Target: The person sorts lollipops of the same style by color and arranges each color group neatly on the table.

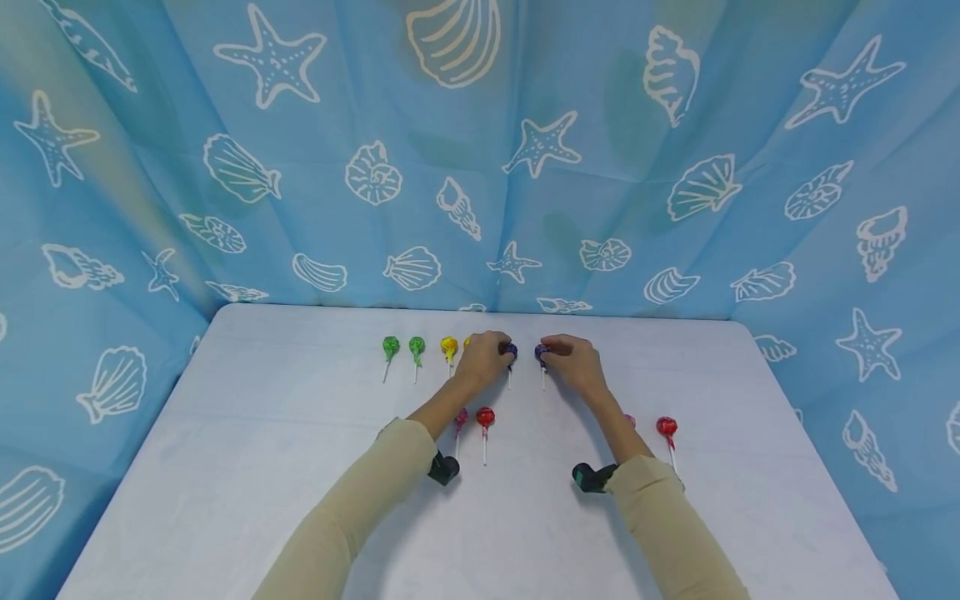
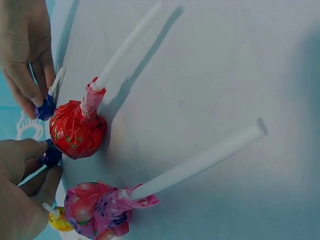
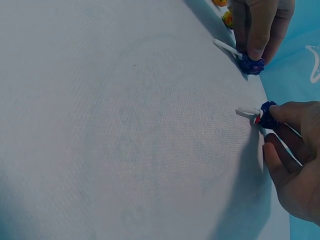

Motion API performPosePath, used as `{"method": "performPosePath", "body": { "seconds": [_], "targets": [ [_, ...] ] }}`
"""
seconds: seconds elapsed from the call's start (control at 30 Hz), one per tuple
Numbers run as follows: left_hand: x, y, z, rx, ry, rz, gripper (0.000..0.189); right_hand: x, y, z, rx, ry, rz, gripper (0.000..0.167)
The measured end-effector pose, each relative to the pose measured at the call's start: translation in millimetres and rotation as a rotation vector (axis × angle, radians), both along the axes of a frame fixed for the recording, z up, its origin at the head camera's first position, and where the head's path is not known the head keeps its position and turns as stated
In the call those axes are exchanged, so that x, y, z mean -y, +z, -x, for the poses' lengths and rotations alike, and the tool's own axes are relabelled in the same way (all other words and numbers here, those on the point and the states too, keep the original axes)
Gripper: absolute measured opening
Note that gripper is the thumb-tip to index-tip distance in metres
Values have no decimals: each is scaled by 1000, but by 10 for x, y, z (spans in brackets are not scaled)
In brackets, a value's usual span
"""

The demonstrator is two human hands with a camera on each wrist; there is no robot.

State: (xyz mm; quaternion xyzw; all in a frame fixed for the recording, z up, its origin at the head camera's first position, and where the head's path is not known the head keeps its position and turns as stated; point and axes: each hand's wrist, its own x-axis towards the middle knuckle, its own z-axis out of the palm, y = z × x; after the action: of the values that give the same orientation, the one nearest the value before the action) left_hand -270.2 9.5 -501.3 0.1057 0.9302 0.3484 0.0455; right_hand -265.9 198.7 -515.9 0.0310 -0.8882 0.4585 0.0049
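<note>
Toward the back of the white table, my left hand (image 1: 482,360) pinches a dark blue lollipop (image 1: 512,350) by its wrapped head. Just right of it, my right hand (image 1: 576,363) holds a second dark blue lollipop (image 1: 542,352) between thumb and fingers. Both white sticks point toward me. In the right wrist view, the right hand's lollipop (image 3: 269,115) lies a short gap from the left hand's lollipop (image 3: 251,65). Left of the left hand is a yellow lollipop (image 1: 449,346); another yellow one (image 1: 467,341) is mostly hidden behind that hand.
Two green lollipops (image 1: 391,347) lie at the row's left end. Nearer me are a red lollipop (image 1: 486,417) and a pink one (image 2: 97,210) by the left forearm. Another red lollipop (image 1: 667,427) and a partly hidden pink one (image 1: 630,420) lie by the right forearm. A blue shell-print curtain (image 1: 465,167) hangs behind.
</note>
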Motion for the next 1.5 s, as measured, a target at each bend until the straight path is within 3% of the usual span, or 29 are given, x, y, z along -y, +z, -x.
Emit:
{"method": "performPosePath", "body": {
  "seconds": [0.53,0.8,1.07,1.27,1.5],
  "targets": [
    [30,71,22,-15,2,-50,33,3,65,-14,62,-11,8,32],
    [132,178,10,-124,-26,-112,33,-52,119,-87,94,-27,40,34],
    [339,274,-101,-187,-99,-203,30,-224,200,-228,35,34,65,35],
    [515,344,-248,-190,-143,-220,28,-411,277,-440,1,63,32,34],
    [750,287,-469,-148,-144,-253,28,-621,287,-708,-38,69,-71,31]
  ]
}}
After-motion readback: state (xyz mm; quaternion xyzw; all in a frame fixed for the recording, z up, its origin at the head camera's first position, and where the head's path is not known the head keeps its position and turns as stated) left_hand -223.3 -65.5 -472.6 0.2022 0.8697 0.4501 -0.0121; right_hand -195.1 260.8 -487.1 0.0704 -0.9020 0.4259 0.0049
